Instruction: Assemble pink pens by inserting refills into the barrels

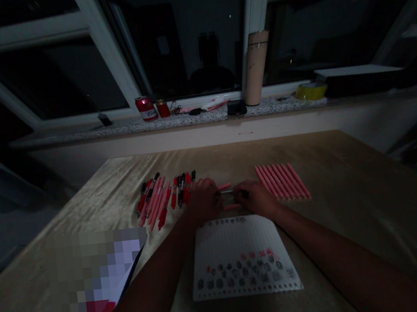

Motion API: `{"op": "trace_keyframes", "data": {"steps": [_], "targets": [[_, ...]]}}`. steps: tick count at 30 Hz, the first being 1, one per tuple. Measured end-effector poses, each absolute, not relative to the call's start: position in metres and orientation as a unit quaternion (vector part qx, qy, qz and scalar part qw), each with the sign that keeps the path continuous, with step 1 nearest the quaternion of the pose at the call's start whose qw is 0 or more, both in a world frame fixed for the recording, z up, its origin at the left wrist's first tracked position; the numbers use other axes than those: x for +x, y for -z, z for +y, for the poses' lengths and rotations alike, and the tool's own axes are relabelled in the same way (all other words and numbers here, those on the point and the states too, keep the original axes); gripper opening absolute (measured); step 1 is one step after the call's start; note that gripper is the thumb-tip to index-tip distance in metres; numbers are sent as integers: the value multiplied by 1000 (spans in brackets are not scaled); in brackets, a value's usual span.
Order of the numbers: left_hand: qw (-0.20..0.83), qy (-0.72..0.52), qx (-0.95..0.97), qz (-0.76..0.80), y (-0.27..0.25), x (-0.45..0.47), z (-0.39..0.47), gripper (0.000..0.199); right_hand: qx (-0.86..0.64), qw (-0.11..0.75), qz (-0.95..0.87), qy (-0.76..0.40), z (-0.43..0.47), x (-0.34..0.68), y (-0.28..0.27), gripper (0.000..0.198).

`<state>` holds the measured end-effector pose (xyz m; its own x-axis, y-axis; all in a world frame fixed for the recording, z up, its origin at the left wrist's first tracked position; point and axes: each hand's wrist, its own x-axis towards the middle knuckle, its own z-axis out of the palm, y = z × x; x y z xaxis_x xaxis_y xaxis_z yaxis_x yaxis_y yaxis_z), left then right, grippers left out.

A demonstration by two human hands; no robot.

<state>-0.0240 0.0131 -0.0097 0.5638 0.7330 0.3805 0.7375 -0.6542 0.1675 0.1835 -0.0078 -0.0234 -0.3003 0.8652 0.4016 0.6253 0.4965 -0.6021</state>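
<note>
Just beyond the far edge of the lined notepaper (236,245), the left hand (205,197) and right hand (253,197) meet over the desk (353,220), with a slim pale rod (227,191) bridging the gap between them. Both sets of fingers are bent in narrowly and appear to hold the rod, one hand at each end; shadow hides exactly where each fingertip presses. One pink piece (231,206) shows on the near side of the rod, and another pink length (224,186) lies just past it, close to the left hand (too dim to say whether either is gripped or simply resting).

To do this two-handed step well, I would hold both ends in one straight line, grip lightly near the tips, and let one hand steady while the other does the fine work; a tilted end could bend or slip. Small parts are best handled low over the cloth, where a drop would not roll far.

Beside the right hand, a neat row of pink pens (282,182) lies side by side. Past the left hand, red and black pens (183,188) sit near a looser mixed pile (154,201), easily nudged by a careless wrist.
</note>
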Motion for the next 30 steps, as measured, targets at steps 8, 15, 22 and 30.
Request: {"op": "trace_keyframes", "data": {"steps": [8, 15, 22, 30], "targets": [[-13, 136, -901, -412, 2, -28, 13, 14, -458, 380, -780, -192, -8, 183, 24, 15], [-47, 141, -893, -426, 4, -27, 11, 14, -439, 395, -784, -191, -5, 184, 30, 14], [-54, 136, -896, -420, 4, -24, 9, 13, -454, 376, -785, -191, -4, 184, 32, 13], [-30, 131, -903, -408, 3, -25, 9, 16, -462, 357, -787, -202, -6, 183, 28, 14]]}}
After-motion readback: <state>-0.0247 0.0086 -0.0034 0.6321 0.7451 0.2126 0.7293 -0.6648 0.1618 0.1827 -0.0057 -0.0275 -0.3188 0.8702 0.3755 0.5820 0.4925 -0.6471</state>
